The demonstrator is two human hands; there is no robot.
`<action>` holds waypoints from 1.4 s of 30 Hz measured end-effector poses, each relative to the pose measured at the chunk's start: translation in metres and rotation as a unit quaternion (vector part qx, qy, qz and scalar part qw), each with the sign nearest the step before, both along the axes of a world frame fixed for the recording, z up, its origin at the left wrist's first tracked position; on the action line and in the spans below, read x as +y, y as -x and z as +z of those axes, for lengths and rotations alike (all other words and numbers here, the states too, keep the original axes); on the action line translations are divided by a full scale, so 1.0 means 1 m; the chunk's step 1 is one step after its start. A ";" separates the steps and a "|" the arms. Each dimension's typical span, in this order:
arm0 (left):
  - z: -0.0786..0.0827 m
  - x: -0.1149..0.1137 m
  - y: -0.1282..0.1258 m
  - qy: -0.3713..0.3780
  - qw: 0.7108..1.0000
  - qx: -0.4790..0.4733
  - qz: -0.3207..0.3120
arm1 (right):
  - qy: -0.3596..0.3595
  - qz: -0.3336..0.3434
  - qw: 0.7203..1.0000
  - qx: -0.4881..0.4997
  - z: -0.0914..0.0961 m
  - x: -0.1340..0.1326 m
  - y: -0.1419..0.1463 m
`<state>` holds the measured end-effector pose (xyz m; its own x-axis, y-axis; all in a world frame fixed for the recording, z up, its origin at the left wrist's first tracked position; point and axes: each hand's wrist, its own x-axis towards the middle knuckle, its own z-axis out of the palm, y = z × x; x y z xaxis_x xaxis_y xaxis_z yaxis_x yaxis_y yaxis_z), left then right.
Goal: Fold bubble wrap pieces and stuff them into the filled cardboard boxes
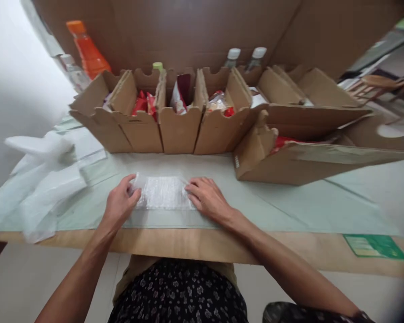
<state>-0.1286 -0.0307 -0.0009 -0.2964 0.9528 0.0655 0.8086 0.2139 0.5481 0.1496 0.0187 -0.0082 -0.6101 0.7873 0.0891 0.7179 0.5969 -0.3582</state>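
A flat rectangle of clear bubble wrap (161,193) lies on the pale green table cover near the front edge. Whether anything is wrapped inside it, I cannot tell. My left hand (120,199) pinches its left end between thumb and fingers. At the opposite end, my right hand (207,196) grips the wrap's edge with bent fingers, palm down. A thin clear margin of the plastic reaches toward the table's front edge.
A row of open cardboard bins (180,132) with snack packets stands behind. Another cardboard bin (296,163) lies slanted at right. Loose plastic wrap (54,188) is heaped at left. An orange bottle (90,54) stands behind the bins. A green packet (375,246) lies front right.
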 end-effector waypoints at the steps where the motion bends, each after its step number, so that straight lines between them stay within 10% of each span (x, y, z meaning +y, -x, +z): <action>1: 0.002 -0.004 -0.007 -0.012 0.999 -0.038 -0.003 | 0.008 0.001 1.000 0.017 -0.001 -0.002 -0.009; 7: 0.012 -0.021 -0.061 0.003 0.965 -0.247 -0.083 | -0.027 -0.070 0.980 0.183 0.027 -0.018 -0.091; 12: -0.001 -0.012 -0.070 0.027 0.992 -0.086 -0.090 | -0.042 -0.125 0.990 0.056 0.026 -0.009 -0.129; 16: -0.004 -0.021 -0.059 -0.080 0.992 0.058 -0.075 | -0.117 -0.150 0.980 0.060 0.020 -0.016 -0.118; 20: -0.002 -0.025 -0.076 -0.169 0.954 0.144 -0.201 | -0.109 -0.039 0.992 0.051 0.018 -0.024 -0.074; 24: -0.016 -0.019 -0.088 -0.083 0.914 0.188 -0.350 | -0.072 0.033 0.996 -0.032 -0.004 -0.025 -0.045; 30: -0.032 -0.020 -0.055 -0.022 0.905 0.133 -0.403 | -0.085 -0.010 0.996 -0.041 -0.027 -0.050 -0.089; 35: -0.026 -0.022 -0.048 -0.022 0.914 0.071 -0.400 | -0.081 -0.056 0.995 -0.010 -0.012 -0.045 -0.100; 42: -0.021 0.007 -0.060 -0.048 0.972 0.127 -0.194 | -0.033 -0.119 0.992 -0.031 -0.009 0.008 -0.071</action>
